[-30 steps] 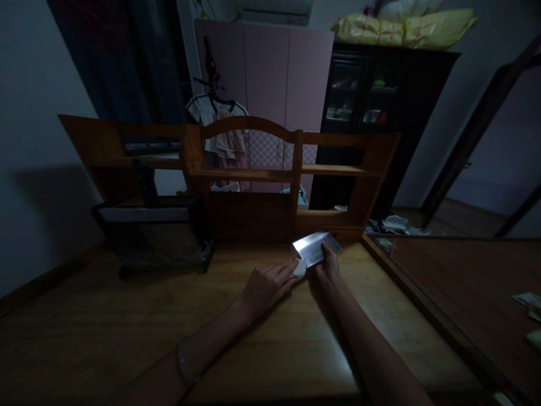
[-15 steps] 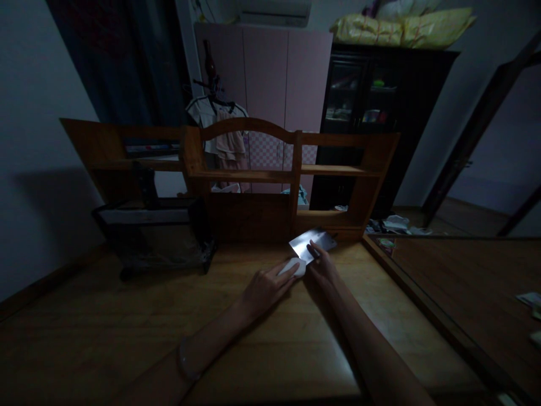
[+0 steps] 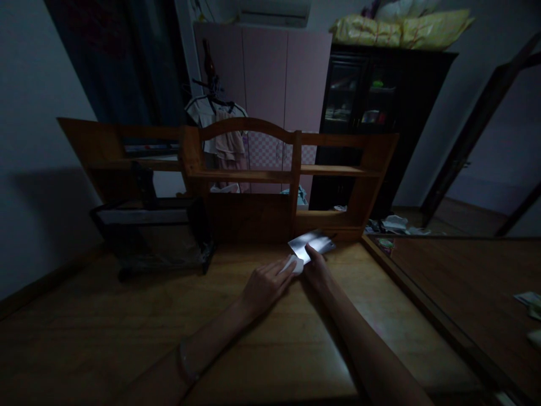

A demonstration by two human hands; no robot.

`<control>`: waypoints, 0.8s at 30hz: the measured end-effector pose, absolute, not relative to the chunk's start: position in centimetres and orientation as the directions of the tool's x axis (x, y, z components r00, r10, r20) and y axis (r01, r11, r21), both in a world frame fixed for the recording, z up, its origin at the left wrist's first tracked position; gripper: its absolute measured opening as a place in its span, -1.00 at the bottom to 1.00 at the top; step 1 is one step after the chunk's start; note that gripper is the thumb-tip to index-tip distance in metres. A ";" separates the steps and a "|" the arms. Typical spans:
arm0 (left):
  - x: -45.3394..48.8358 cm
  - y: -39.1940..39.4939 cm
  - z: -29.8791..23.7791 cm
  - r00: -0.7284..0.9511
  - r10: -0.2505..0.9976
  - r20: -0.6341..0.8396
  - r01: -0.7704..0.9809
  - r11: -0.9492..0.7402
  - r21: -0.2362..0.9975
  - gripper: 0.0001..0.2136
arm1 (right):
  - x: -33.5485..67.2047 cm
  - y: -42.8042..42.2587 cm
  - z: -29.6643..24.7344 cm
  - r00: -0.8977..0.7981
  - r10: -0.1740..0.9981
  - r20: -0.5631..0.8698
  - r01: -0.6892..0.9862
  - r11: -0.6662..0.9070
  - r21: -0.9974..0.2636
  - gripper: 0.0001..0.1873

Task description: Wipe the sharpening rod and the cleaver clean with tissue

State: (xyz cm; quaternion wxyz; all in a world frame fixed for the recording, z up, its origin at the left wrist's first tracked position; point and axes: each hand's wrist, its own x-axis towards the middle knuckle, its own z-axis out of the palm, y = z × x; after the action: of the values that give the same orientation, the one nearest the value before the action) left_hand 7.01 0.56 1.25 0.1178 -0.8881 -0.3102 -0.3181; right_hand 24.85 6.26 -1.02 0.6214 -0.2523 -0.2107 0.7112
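My right hand (image 3: pixel 318 272) grips a flat, shiny silver rectangular plate (image 3: pixel 310 243), its thumb lying on the upper face. A small dark spot shows near the plate's far right corner; the exact kind of thing is unclear in the dim light. In my left hand (image 3: pixel 265 283) is a small white pad (image 3: pixel 298 266), perhaps folded tissue or cloth, pinched under the fingers. The pad is against or just beside the plate's near left edge. Both hands are over the wooden tabletop (image 3: pixel 253 349), and the fingers beneath the plate are hidden.
A wooden shelf unit (image 3: pixel 249 176) runs along the table's back. On the left stands a dark-framed box-like appliance (image 3: pixel 158 239). A raised wooden edge (image 3: pixel 406 282) borders the right side. Beyond are a pink wardrobe (image 3: pixel 264 79) and a black cabinet (image 3: pixel 389 101).
My left hand and the white pad have shifted slightly left and down along the plate's edge. The plate's tilt has changed a little, moving its bright reflection.
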 end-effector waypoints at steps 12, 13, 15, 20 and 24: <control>6.8 0.7 1.4 0.596 0.484 0.641 0.629 -0.777 0.002 -0.66 | 25.4 6.5 -1.3 -0.203 0.973 -0.109 -0.782 -0.228 -0.580 -0.73; 6.8 0.8 1.3 0.599 0.485 0.637 0.626 -0.780 0.006 -0.66 | 25.4 6.5 -1.4 -0.218 0.971 -0.096 -0.783 -0.233 -0.577 -0.72; 6.7 1.0 1.2 0.600 0.473 0.645 0.613 -0.790 0.009 -0.65 | 25.4 6.4 -1.4 -0.238 0.967 -0.094 -0.782 -0.248 -0.573 -0.70; 6.7 1.1 1.0 0.585 0.429 0.688 0.569 -0.822 0.029 -0.65 | 25.5 6.5 -1.2 -0.183 0.976 -0.117 -0.793 -0.217 -0.570 -0.77; 6.6 1.1 0.8 0.588 0.437 0.681 0.554 -0.831 0.055 -0.66 | 25.5 6.4 -1.1 -0.046 0.996 -0.073 -0.796 -0.081 -0.600 -0.91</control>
State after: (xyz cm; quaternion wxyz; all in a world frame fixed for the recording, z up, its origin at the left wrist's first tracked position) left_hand 6.56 1.15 0.76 0.0816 -0.8873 -0.2792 -0.3579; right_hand 25.53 6.41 -1.06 0.6460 -0.2439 -0.2057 0.6934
